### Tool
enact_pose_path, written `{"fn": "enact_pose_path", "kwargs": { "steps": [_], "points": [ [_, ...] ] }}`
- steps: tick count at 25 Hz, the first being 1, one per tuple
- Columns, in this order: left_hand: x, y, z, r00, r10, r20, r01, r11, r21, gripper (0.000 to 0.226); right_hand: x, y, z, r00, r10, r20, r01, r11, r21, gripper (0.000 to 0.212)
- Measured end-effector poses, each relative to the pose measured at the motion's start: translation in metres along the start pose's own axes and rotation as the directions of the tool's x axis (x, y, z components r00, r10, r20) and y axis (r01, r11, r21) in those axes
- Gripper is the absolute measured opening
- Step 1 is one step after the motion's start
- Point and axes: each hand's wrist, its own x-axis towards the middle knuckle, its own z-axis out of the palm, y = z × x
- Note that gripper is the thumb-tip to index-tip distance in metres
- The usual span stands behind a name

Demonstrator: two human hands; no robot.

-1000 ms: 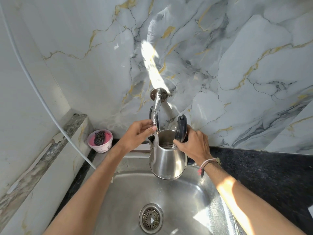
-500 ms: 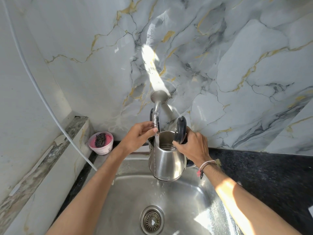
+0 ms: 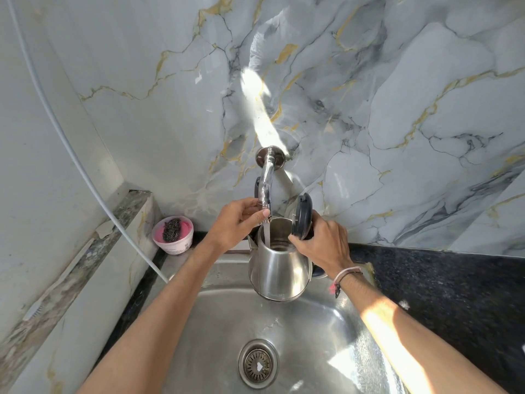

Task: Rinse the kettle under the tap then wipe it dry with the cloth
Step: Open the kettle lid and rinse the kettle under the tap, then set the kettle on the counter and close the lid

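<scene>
A steel kettle (image 3: 279, 270) hangs upright over the sink (image 3: 224, 322), its dark lid (image 3: 301, 216) flipped open. My right hand (image 3: 321, 245) grips the kettle at its handle side, just under the lid. A chrome tap (image 3: 265, 180) juts from the marble wall, and a stream of water falls from it into the kettle's mouth. My left hand (image 3: 238, 220) is closed around the tap's lower end, thumb at the spout. No cloth is in view.
A pink tub (image 3: 173, 234) holding a dark scrubber stands at the back left corner. A white hose (image 3: 85, 172) curves down the left wall toward the sink. Black stone counter (image 3: 443, 285) lies to the right. The drain strainer (image 3: 258, 362) sits in the basin's middle.
The water stream into the kettle has grown thicker. Both hands and the kettle have stayed nearly in place.
</scene>
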Motion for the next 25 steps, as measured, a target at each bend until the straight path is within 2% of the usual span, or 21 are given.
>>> {"fn": "enact_pose_path", "kwargs": {
  "steps": [3, 5, 7, 11, 13, 16, 17, 21, 23, 25],
  "points": [
    [0.0, 0.008, 0.009, 0.979, -0.046, -0.201, 0.093, 0.968, 0.232, 0.033, -0.002, -0.003, -0.001, 1.0, -0.024, -0.016, 0.024, 1.0, 0.002, 0.035],
    [0.001, 0.02, 0.018, 0.933, -0.071, -0.353, 0.234, 0.865, 0.444, 0.041, -0.004, -0.007, -0.003, 1.0, -0.019, -0.011, 0.019, 1.0, 0.006, 0.034],
    [-0.002, 0.033, 0.027, 0.908, -0.083, -0.41, 0.305, 0.802, 0.514, 0.047, -0.008, -0.007, -0.01, 1.0, -0.007, -0.008, 0.007, 1.0, 0.003, 0.035],
    [-0.042, 0.036, 0.038, 0.94, -0.082, -0.332, 0.253, 0.819, 0.515, 0.08, -0.024, -0.002, -0.034, 1.0, 0.016, -0.019, -0.016, 1.0, -0.011, 0.036],
    [-0.081, 0.034, 0.052, 0.974, -0.053, -0.221, 0.17, 0.813, 0.556, 0.093, -0.041, 0.004, -0.051, 0.999, 0.02, -0.032, -0.021, 1.0, -0.008, 0.036],
    [-0.12, 0.036, 0.086, 0.997, -0.029, 0.068, -0.029, 0.687, 0.726, 0.112, -0.069, 0.024, -0.08, 0.998, 0.016, -0.062, -0.017, 1.0, -0.022, 0.041],
    [-0.128, 0.038, 0.101, 0.993, -0.012, 0.121, -0.086, 0.634, 0.769, 0.115, -0.082, 0.032, -0.092, 0.997, 0.01, -0.07, -0.012, 0.999, -0.03, 0.043],
    [-0.155, 0.06, 0.169, 0.984, 0.108, 0.139, -0.174, 0.483, 0.858, 0.111, -0.131, 0.077, -0.139, 0.993, -0.004, -0.118, 0.0, 0.999, -0.041, 0.048],
    [-0.17, 0.072, 0.213, 0.981, 0.136, 0.136, -0.183, 0.445, 0.877, 0.108, -0.157, 0.107, -0.165, 0.994, 0.004, -0.11, -0.008, 0.999, -0.039, 0.049],
    [-0.182, 0.082, 0.256, 0.982, 0.096, 0.163, -0.189, 0.459, 0.868, 0.109, -0.181, 0.139, -0.187, 0.995, 0.01, -0.098, -0.016, 0.998, -0.063, 0.054]
  ]
}}
